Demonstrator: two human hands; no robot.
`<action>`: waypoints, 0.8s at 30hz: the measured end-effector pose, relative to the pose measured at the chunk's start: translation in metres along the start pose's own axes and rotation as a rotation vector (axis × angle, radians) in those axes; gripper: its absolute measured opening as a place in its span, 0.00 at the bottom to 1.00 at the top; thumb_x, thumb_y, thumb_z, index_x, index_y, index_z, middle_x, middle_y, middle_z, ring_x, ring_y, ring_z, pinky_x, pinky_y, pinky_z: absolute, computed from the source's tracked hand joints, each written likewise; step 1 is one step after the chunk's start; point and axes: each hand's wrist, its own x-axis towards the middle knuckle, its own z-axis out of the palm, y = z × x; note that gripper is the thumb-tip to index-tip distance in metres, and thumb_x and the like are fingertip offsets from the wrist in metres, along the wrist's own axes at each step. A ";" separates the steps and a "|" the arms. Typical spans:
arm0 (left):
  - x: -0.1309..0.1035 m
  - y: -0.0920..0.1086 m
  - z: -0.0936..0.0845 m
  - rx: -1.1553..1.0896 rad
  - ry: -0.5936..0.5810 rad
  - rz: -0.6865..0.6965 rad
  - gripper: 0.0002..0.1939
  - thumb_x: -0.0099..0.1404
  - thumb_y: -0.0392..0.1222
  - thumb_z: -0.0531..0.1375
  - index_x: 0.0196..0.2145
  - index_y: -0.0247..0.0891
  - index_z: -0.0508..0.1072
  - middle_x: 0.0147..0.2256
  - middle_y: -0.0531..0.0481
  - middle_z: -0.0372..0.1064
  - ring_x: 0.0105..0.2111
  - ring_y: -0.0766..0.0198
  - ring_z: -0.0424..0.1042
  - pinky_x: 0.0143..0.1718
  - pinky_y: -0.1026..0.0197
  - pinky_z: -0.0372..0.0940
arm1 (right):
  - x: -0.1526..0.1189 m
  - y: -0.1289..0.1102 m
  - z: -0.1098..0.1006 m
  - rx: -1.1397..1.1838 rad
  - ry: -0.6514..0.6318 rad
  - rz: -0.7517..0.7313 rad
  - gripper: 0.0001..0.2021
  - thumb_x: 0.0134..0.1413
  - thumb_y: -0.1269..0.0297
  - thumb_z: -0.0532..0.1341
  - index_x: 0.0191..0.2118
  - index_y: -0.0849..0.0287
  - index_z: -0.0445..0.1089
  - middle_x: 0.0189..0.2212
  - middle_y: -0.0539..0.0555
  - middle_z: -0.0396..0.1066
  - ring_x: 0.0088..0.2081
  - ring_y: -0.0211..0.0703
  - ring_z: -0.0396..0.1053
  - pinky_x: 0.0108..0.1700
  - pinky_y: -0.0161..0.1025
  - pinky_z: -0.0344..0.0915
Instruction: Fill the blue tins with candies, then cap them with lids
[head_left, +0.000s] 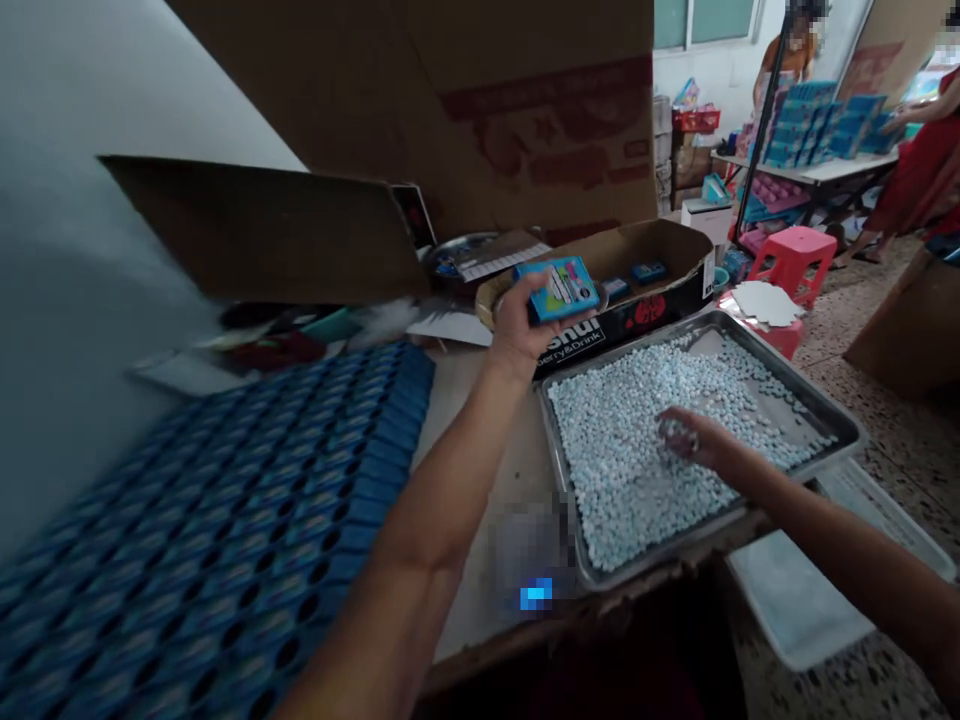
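My left hand (521, 325) holds a small blue box (559, 287) with a printed label, above the near edge of a black cardboard box (660, 318). In the metal tray (851, 432) lies a layer of small pale blue and white pieces (622, 420). My right hand (686, 438) is down among these pieces, its fingers curled around some of them. More small blue boxes (649, 271) lie inside the black cardboard box.
Rows of blue boxes (225, 520) cover the left side of the table (517, 440). Large cardboard (555, 120) stands behind. Red stools (799, 255), a white lidded container (810, 600) and two people (919, 170) are at the right.
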 end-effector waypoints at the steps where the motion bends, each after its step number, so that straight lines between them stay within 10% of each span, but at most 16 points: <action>1: -0.022 -0.010 -0.001 -0.130 0.001 -0.113 0.27 0.69 0.63 0.65 0.55 0.42 0.76 0.54 0.41 0.82 0.55 0.44 0.81 0.51 0.37 0.79 | -0.004 -0.006 -0.004 0.215 0.006 0.032 0.06 0.58 0.65 0.66 0.34 0.57 0.68 0.23 0.45 0.66 0.18 0.28 0.48 0.19 0.25 0.46; 7: -0.126 -0.079 0.027 -0.328 0.127 -0.450 0.24 0.55 0.60 0.75 0.42 0.44 0.76 0.42 0.47 0.83 0.48 0.49 0.83 0.43 0.52 0.78 | -0.039 -0.003 0.021 0.884 0.017 -0.023 0.02 0.64 0.67 0.56 0.38 0.56 0.63 0.27 0.50 0.69 0.18 0.30 0.52 0.16 0.23 0.50; 11: -0.166 -0.094 0.051 -0.354 -0.006 -0.443 0.32 0.46 0.61 0.81 0.41 0.43 0.76 0.43 0.47 0.83 0.43 0.54 0.82 0.41 0.57 0.75 | -0.046 0.001 0.059 1.100 0.074 -0.018 0.09 0.70 0.67 0.51 0.35 0.55 0.60 0.23 0.45 0.62 0.16 0.30 0.51 0.15 0.23 0.47; 18: -0.176 -0.084 0.039 0.239 -0.351 -0.141 0.32 0.33 0.43 0.82 0.38 0.43 0.78 0.35 0.55 0.79 0.37 0.55 0.78 0.46 0.53 0.73 | -0.054 -0.026 0.070 1.117 0.110 -0.089 0.11 0.71 0.68 0.51 0.34 0.55 0.59 0.22 0.42 0.59 0.15 0.27 0.48 0.15 0.23 0.43; 24: -0.175 -0.088 0.050 0.300 -0.279 -0.079 0.22 0.47 0.45 0.79 0.40 0.46 0.80 0.35 0.52 0.80 0.38 0.50 0.79 0.44 0.50 0.74 | -0.048 -0.048 0.063 0.965 0.065 -0.207 0.07 0.68 0.69 0.52 0.36 0.55 0.61 0.23 0.44 0.62 0.16 0.29 0.46 0.15 0.24 0.43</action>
